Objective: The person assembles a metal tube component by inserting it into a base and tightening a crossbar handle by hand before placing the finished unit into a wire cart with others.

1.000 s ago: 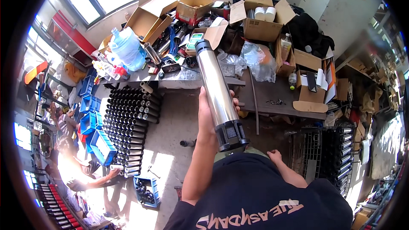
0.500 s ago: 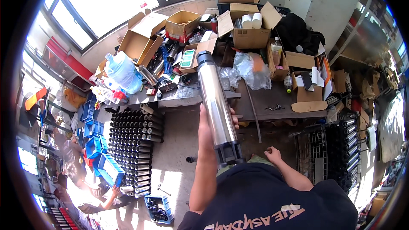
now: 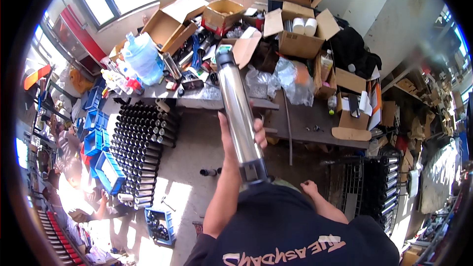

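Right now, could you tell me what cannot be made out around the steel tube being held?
- Head view: the steel tube's lower end is hidden behind the dark shirt.
- The left hand's palm is hidden by the tube.
- The right hand is small; its contents cannot be told.

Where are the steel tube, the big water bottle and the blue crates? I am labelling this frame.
steel tube [image 3: 238, 103], head view, middle of its shiny wall.
water bottle [image 3: 144, 56], head view, its clear blue body.
blue crates [image 3: 101, 160], head view, rim of one crate.
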A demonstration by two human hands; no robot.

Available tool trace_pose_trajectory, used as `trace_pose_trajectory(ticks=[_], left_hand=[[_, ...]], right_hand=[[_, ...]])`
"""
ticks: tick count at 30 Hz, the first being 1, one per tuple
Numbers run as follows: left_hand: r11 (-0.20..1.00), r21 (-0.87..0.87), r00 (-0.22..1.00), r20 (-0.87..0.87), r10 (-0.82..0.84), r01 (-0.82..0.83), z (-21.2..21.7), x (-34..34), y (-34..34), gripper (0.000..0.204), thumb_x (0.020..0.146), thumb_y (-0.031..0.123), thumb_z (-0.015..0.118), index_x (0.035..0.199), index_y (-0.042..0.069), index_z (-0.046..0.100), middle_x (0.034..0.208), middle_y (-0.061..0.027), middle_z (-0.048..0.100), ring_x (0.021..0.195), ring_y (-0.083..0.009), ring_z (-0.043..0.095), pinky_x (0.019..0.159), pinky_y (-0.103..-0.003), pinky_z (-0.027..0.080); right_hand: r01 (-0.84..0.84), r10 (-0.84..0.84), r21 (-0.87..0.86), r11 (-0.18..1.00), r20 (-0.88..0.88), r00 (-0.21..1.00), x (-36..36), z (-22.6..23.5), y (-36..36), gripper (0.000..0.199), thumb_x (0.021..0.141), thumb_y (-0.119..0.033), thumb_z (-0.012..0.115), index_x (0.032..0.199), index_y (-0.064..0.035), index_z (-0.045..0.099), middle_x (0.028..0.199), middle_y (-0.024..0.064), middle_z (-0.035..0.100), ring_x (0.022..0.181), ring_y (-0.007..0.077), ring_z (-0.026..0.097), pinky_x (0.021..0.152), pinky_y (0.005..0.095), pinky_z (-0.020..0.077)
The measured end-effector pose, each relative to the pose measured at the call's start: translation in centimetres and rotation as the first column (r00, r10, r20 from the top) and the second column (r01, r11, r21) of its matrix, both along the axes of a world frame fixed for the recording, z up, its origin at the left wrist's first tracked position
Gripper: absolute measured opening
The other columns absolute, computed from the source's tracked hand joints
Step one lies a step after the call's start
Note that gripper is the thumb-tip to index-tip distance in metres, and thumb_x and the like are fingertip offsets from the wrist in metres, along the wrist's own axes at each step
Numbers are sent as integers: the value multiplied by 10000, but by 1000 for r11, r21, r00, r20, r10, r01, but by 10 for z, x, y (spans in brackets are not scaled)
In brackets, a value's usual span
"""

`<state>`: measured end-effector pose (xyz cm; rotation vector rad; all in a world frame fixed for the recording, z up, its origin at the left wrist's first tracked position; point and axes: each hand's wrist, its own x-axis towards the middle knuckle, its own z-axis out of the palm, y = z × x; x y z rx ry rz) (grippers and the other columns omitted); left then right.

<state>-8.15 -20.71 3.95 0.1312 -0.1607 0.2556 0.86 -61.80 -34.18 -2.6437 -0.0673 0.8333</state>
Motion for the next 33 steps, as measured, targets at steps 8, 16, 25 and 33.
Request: trace_pose_trajectory(ticks=[8,16,25,33], left_hand=[[935,350,839,-493,231,-53,46,-7,22,762,985,727,301,1105,14,543,851,-140,628,699,-276,670,612,-419,593],[946,317,870,-443,217,-75,51,-5,21,741,987,715,320,1148,22,528,862,-144,630,710,-279,669,592,-425,595],[876,472,903,-328,277,-97,28,-11,17,849,937,778,343,1147,-15,565,972,-133,635,735,-221,671,629,-341,580],[504,837,852,-92,516,-215,52,-32,12,605,662,-23,859,1162,-9,519,934,-138,654,800,-273,712,687,-417,614]], right_hand=[[4,-4,0,1000,6,1000,-4,-3,17,371,813,-388,723,1018,-81,765,946,136,760,935,283,732,873,380,556],[-4,6,54,999,-37,999,4,-8,35,355,853,-372,707,1007,-55,752,906,110,766,880,229,743,820,359,569],[-36,39,65,997,-41,998,14,-17,29,384,816,-425,703,973,-79,765,832,90,762,824,214,748,798,357,583],[-108,-19,557,824,217,976,15,116,103,232,909,-231,709,1032,-34,703,771,45,717,690,124,678,688,296,554]])
